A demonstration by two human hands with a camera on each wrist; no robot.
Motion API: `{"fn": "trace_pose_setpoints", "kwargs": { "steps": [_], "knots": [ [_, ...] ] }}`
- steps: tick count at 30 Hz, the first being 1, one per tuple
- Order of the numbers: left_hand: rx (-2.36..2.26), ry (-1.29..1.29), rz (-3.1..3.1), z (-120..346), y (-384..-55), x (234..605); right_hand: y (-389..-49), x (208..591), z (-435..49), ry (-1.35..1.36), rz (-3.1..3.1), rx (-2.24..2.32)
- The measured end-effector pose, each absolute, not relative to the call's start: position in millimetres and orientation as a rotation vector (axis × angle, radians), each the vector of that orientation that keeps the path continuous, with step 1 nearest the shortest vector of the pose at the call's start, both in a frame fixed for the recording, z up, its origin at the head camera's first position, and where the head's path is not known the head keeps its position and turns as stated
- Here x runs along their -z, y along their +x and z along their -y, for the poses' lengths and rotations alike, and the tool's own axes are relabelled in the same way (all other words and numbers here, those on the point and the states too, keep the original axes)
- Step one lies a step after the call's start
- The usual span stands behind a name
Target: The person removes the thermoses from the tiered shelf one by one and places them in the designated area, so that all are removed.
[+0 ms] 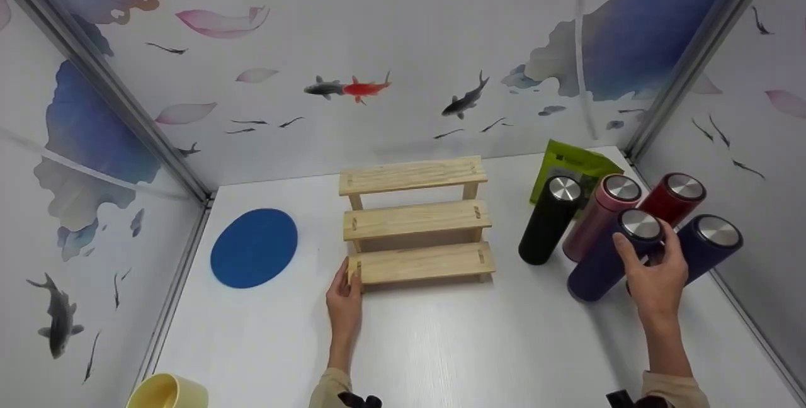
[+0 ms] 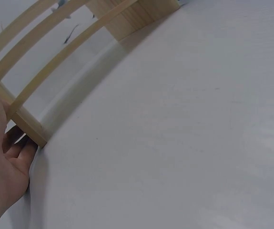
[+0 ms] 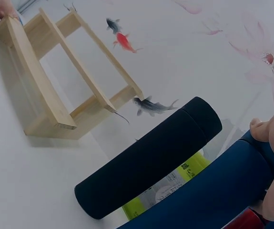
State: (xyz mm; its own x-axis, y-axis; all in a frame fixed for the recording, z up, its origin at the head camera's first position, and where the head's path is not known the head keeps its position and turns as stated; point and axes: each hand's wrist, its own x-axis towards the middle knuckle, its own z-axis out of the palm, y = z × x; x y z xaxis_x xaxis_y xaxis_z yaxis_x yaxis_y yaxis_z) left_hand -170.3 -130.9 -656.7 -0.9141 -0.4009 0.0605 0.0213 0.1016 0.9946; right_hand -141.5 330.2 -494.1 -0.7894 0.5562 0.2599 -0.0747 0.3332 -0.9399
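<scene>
A three-tier wooden rack (image 1: 419,220) stands mid-table. My left hand (image 1: 344,300) holds its front left end, the thumb on the lowest step; in the left wrist view the fingers (image 2: 26,153) lie against the side board. My right hand (image 1: 658,279) grips a dark blue thermos flask (image 1: 598,266) near its steel-topped lid, thumb on one side and fingers on the other. Whether that flask touches the table I cannot tell. Around it stand a black flask (image 1: 546,225), a pink flask (image 1: 592,219), a red flask (image 1: 664,200) and another dark blue flask (image 1: 704,249).
Behind the flasks leans a green pouch (image 1: 570,159). A round blue mat (image 1: 255,247) lies on the left, and a yellow cup (image 1: 189,392) sits at the near left corner. Printed walls (image 1: 403,30) enclose the white table (image 1: 441,339) at the back and sides.
</scene>
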Motion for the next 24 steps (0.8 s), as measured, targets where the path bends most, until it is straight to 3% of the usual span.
{"fn": "trace_pose_setpoints", "kwargs": {
  "steps": [24],
  "knots": [
    [1.886,0.372,2.048,130.2,-169.3,651.7,-142.7,503.6,-339.5,-0.421,2.019,-1.469]
  ]
}}
